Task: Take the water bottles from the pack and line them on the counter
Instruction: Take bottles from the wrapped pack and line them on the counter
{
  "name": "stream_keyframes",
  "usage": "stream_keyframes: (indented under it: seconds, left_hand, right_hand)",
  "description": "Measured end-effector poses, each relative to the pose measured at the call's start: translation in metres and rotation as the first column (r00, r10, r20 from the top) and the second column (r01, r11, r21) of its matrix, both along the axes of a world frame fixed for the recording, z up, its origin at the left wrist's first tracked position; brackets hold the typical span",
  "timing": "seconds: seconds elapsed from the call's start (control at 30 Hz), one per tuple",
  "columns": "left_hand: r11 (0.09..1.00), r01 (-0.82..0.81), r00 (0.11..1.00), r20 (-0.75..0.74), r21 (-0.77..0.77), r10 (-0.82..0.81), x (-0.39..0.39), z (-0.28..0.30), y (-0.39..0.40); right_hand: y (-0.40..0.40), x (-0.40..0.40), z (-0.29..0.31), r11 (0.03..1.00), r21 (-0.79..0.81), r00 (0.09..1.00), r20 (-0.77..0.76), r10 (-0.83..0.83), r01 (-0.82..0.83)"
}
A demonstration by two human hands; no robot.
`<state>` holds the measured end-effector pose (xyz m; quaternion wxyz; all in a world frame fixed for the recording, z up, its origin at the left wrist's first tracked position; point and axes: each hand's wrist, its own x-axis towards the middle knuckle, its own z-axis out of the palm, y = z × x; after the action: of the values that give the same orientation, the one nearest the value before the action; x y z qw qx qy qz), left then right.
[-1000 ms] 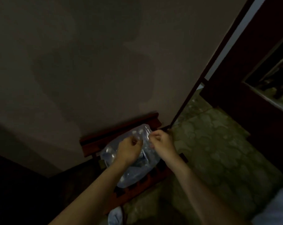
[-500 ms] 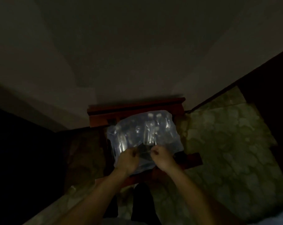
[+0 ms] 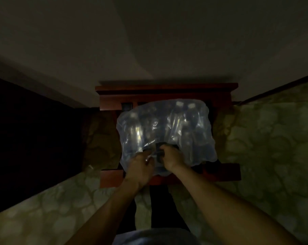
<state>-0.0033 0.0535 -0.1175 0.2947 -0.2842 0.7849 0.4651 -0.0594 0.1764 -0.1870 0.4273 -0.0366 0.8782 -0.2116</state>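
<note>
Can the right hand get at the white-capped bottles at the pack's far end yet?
Probably not: the plastic wrap covers those bottles, and the right hand grips it only at the near edge.

A dark red wooden stand (image 3: 167, 89) sits against a plain pale wall (image 3: 149, 41), its back rail touching the wall and its front edge toward the viewer. On both sides and in front of it lies a floor (image 3: 264, 147) with a mottled greenish stone-like pattern. A dark strip (image 3: 273, 89) runs along the foot of the wall on the right. The far left area (image 3: 26, 138) is too dark to make out.
</note>
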Motion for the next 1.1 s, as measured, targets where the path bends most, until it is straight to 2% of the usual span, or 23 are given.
stream_keyframes:
  seconds: [0.07,0.17,0.27,0.37,0.5,0.63,0.73,0.93,1.1]
  left_hand:
    - [0.997,-0.07,0.998,0.004,0.015,0.07,0.003,-0.003,0.0]
    - [0.985,-0.17,0.985,0.007,0.027,0.17,0.011,-0.003,0.0]
    - [0.974,-0.22,0.976,0.019,0.048,0.219,0.013,-0.003,0.004]
    - [0.981,-0.187,0.982,0.024,0.043,0.186,0.007,-0.004,0.008]
    - [0.996,-0.077,0.997,0.001,-0.048,0.077,-0.007,-0.015,0.009]
    - [0.992,-0.016,0.999,0.027,-0.125,0.019,-0.012,-0.021,0.012]
    - [0.985,0.009,0.998,0.07,-0.173,0.003,-0.015,-0.022,0.012]
    - [0.984,0.028,0.998,0.066,-0.176,-0.017,-0.024,-0.022,0.015]
    - [0.977,0.071,0.969,0.244,-0.202,-0.02,-0.035,-0.041,0.017]
  right_hand:
    - [0.001,0.002,-0.013,0.98,0.106,0.985,-0.022,0.169,-0.166]
    - [0.004,0.009,-0.026,0.896,0.235,0.923,0.01,0.384,-0.376]
    - [0.007,0.01,-0.03,0.825,0.318,0.87,-0.005,0.493,-0.466]
    - [0.01,0.006,-0.031,0.787,0.338,0.836,-0.001,0.549,-0.516]
    - [0.015,0.002,-0.022,0.878,0.194,0.894,-0.004,0.447,-0.438]
    - [0.021,-0.006,0.009,0.935,0.06,0.934,0.106,0.342,-0.349]
    - [0.014,-0.012,0.039,0.967,-0.022,0.961,0.105,0.257,-0.256]
    - [0.01,-0.006,0.081,0.985,0.016,0.985,-0.008,0.172,-0.171]
    - [0.026,-0.005,0.104,0.966,0.081,0.964,-0.086,0.253,-0.247]
